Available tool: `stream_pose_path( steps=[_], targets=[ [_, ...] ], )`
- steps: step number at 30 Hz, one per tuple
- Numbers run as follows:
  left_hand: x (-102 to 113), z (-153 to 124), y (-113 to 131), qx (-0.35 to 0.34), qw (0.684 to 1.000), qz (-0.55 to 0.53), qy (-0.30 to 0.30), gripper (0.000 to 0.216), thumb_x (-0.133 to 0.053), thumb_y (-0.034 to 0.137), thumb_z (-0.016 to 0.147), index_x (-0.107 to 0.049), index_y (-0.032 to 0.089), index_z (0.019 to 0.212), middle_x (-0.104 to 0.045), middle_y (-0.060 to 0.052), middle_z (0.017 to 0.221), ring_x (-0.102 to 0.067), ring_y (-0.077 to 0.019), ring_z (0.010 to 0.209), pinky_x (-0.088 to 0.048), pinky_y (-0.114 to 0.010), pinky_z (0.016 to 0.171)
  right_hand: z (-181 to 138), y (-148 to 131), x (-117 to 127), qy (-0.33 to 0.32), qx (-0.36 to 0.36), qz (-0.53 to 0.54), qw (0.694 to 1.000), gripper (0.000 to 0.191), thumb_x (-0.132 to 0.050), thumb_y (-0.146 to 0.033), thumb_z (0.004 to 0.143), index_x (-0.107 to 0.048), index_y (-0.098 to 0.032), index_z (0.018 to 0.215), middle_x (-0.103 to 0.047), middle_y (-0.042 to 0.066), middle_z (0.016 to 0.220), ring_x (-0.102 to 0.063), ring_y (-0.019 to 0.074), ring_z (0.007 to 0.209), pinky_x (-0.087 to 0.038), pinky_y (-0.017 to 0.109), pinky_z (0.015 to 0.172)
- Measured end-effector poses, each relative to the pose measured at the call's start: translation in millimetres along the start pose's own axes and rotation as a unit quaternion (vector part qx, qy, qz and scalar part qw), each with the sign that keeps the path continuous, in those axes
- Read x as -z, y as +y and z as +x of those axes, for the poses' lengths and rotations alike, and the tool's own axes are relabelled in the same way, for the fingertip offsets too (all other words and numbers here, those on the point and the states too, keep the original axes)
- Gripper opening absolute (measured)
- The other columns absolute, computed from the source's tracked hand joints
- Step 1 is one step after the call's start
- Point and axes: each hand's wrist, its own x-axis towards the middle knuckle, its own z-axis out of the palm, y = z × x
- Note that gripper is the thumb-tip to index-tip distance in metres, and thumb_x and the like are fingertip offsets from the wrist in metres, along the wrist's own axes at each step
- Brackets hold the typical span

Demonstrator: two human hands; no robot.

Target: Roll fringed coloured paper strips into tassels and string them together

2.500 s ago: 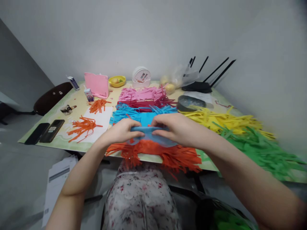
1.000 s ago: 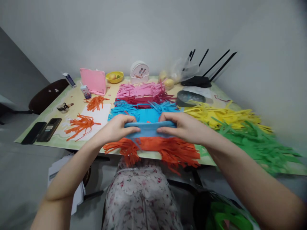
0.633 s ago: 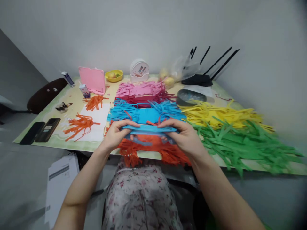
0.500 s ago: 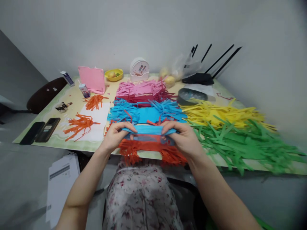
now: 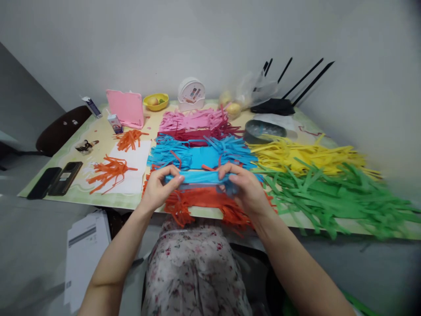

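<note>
A folded blue fringed strip [image 5: 202, 177] is stretched level between my two hands, above the table's front edge. My left hand [image 5: 159, 186] pinches its left end between thumb and fingers. The right end is gripped by my right hand [image 5: 243, 186], whose fingers are partly blurred. Just below the strip lies an orange fringed sheet [image 5: 205, 197], its fringes hanging over the edge. Beyond my hands is a pile of blue fringed sheets [image 5: 202, 157], with dark red fringed sheets [image 5: 194, 135] and pink fringed sheets [image 5: 194, 118] farther back.
Yellow fringes [image 5: 305, 156] and green fringes [image 5: 338, 202] cover the table's right side. Orange tassels [image 5: 110, 171] lie on white paper at left, near two phones [image 5: 66, 177]. Behind stand a pink tablet case [image 5: 125, 107], a yellow bowl [image 5: 156, 102] and a black router [image 5: 272, 106].
The blue strip has dropped slightly at its right end, where my right fingers have curled around it. My left thumb has shifted along the left end. The piles on the table stay put.
</note>
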Motion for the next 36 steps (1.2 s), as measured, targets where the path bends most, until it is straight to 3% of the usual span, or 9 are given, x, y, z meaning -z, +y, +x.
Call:
stream_pose_path(
  steps=[3, 5, 8, 12, 18, 21, 26, 31, 36],
  targets=[
    [0, 0, 3, -0.026, 0.995, 0.09, 0.032, 0.024, -0.069, 0.036, 0.081, -0.053, 0.019, 0.073, -0.058, 0.0, 0.076, -0.055, -0.0149, 0.076, -0.044, -0.026, 0.075, -6, -6, 0, 0.024, 0.062, -0.128, 0.99, 0.02, -0.058, -0.039, 0.085, -0.056, -0.022, 0.074, -0.063, 0.001, 0.072, -0.062, 0.0189, 0.073, -0.048, 0.032, 0.072],
    [1, 0, 3, -0.044, 0.991, 0.123, 0.017, 0.018, -0.068, 0.032, 0.083, -0.06, 0.019, 0.092, -0.065, -0.003, 0.093, -0.059, -0.0161, 0.084, -0.045, -0.027, 0.08, -10, -10, -1, 0.041, 0.091, -0.216, 0.971, 0.012, -0.06, -0.032, 0.087, -0.063, -0.022, 0.092, -0.071, 0.005, 0.096, -0.066, 0.0222, 0.094, -0.049, 0.034, 0.085],
    [5, 1, 3, -0.045, 0.982, 0.183, -0.023, 0.025, -0.063, 0.03, 0.087, -0.061, 0.02, 0.109, -0.069, -0.007, 0.108, -0.063, -0.0193, 0.095, -0.046, -0.03, 0.087, -14, -13, -1, 0.025, 0.101, -0.291, 0.951, 0.027, -0.058, -0.027, 0.089, -0.063, -0.023, 0.115, -0.07, 0.009, 0.118, -0.065, 0.0249, 0.108, -0.049, 0.038, 0.093],
    [8, 3, 6, -0.019, 0.979, 0.199, -0.048, 0.011, -0.062, 0.029, 0.086, -0.06, 0.018, 0.086, -0.07, -0.004, 0.091, -0.063, -0.019, 0.087, -0.048, -0.03, 0.083, -12, -15, 2, 0.01, 0.078, -0.276, 0.958, 0.009, -0.06, -0.027, 0.086, -0.066, -0.021, 0.088, -0.074, 0.007, 0.097, -0.068, 0.0259, 0.101, -0.05, 0.038, 0.089],
    [4, -2, 10, 0.066, 0.994, -0.047, -0.077, 0.02, -0.066, 0.034, 0.085, -0.054, 0.018, 0.088, -0.066, 0.001, 0.067, -0.065, -0.0141, 0.061, -0.052, -0.025, 0.062, -13, -13, 4, 0.022, 0.006, -0.132, 0.991, 0.01, -0.065, -0.031, 0.083, -0.066, -0.021, 0.085, -0.068, 0.0, 0.068, -0.067, 0.0176, 0.065, -0.053, 0.031, 0.067],
    [1, -5, 6, 0.076, 0.989, -0.113, -0.052, 0.022, -0.068, 0.034, 0.084, -0.065, 0.015, 0.094, -0.069, -0.002, 0.069, -0.067, -0.0143, 0.062, -0.053, -0.025, 0.063, -15, -6, 2, 0.04, 0.002, -0.055, 0.998, 0.011, -0.065, -0.03, 0.083, -0.071, -0.021, 0.087, -0.07, 0.001, 0.068, -0.066, 0.0159, 0.062, -0.054, 0.028, 0.062],
    [-2, -6, -4, 0.073, 0.983, -0.162, -0.042, 0.021, -0.071, 0.035, 0.08, -0.072, 0.014, 0.084, -0.071, -0.006, 0.073, -0.067, -0.0153, 0.067, -0.054, -0.027, 0.067, -15, 5, 2, 0.06, 0.012, 0.01, 0.998, 0.01, -0.064, -0.023, 0.08, -0.074, -0.022, 0.079, -0.073, 0.002, 0.073, -0.066, 0.0144, 0.063, -0.053, 0.026, 0.06],
    [-3, -6, 2, 0.064, 0.993, -0.097, -0.031, 0.025, -0.071, 0.038, 0.08, -0.059, 0.016, 0.078, -0.067, -0.003, 0.074, -0.062, -0.0126, 0.063, -0.051, -0.025, 0.065, -17, -1, 3, 0.05, 0.03, -0.059, 0.997, 0.015, -0.065, -0.032, 0.085, -0.073, -0.021, 0.078, -0.072, 0.003, 0.072, -0.067, 0.0174, 0.067, -0.053, 0.028, 0.063],
    [-3, -5, 9, -0.039, 0.992, 0.116, -0.019, 0.015, -0.064, 0.026, 0.085, -0.063, 0.017, 0.097, -0.071, -0.006, 0.097, -0.067, -0.0174, 0.088, -0.051, -0.027, 0.081, -21, -11, -2, 0.078, 0.076, -0.255, 0.961, 0.024, -0.063, -0.029, 0.086, -0.072, -0.021, 0.107, -0.075, 0.007, 0.109, -0.07, 0.0237, 0.098, -0.053, 0.034, 0.084]
  ],
)
